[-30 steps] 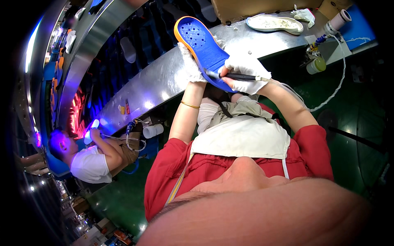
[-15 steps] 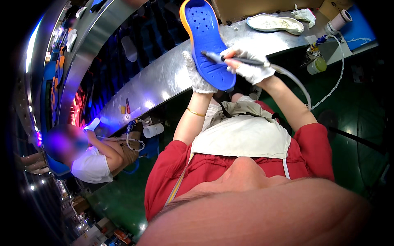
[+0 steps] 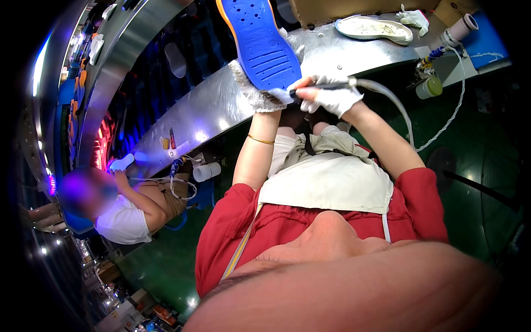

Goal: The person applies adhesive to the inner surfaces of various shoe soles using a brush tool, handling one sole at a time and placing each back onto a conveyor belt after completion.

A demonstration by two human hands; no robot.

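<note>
A blue shoe sole (image 3: 259,41) with an orange edge is gripped at its lower end by the gloved left hand (image 3: 255,91) and held up over the steel workbench (image 3: 221,102). A hose-fed tool (image 3: 326,86) is clasped in the gloved right hand (image 3: 332,99), its tip touching the sole's lower end. A white sole (image 3: 373,27) lies farther along the bench.

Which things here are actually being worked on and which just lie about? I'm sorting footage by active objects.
In use:
left hand holding the blue shoe sole
right hand holding the hose-fed tool at the sole's lower end

Lying about:
white sole
spare glove
small green-lidded jar
paper roll
</note>
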